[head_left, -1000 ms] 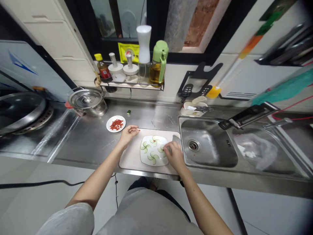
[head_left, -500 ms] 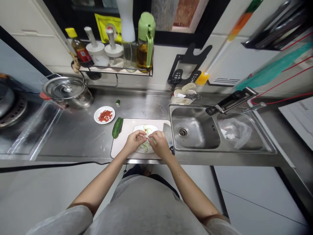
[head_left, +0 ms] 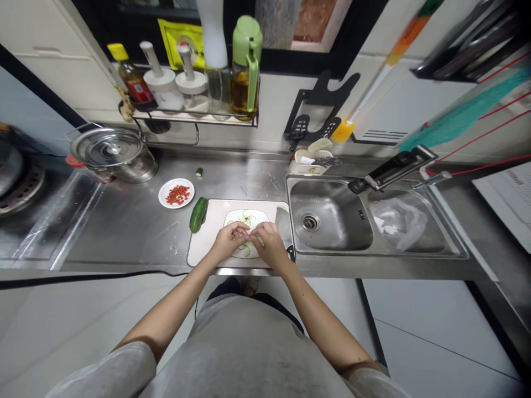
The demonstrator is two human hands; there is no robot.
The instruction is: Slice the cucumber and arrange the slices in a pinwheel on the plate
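Observation:
My left hand (head_left: 229,241) and my right hand (head_left: 269,243) meet over a white plate (head_left: 260,215), thumbs and fingers pinched together. A tiny red piece seems to be between their touching fingertips, partly hidden. Thin green-edged cucumber slices (head_left: 246,216) lie curved in a pinwheel on the plate, with a red bit at the centre; more slices show below my fingers. The plate rests on a pale cutting board (head_left: 203,251). A knife (head_left: 283,222) lies at the board's right side, and a cucumber (head_left: 199,214) at its left edge.
A small white dish (head_left: 162,200) of red pieces and a cucumber end (head_left: 199,172) are behind left. A lidded steel pot (head_left: 141,168) stands farther left. The double sink (head_left: 332,221) adjoins the board on the right. A rack (head_left: 194,118) of bottles and jars hangs above the counter.
The pinched hands stay nearly in place over the plate, fingertips still meeting. The upper slices and red centre show more plainly now. The whole view has shifted slightly.

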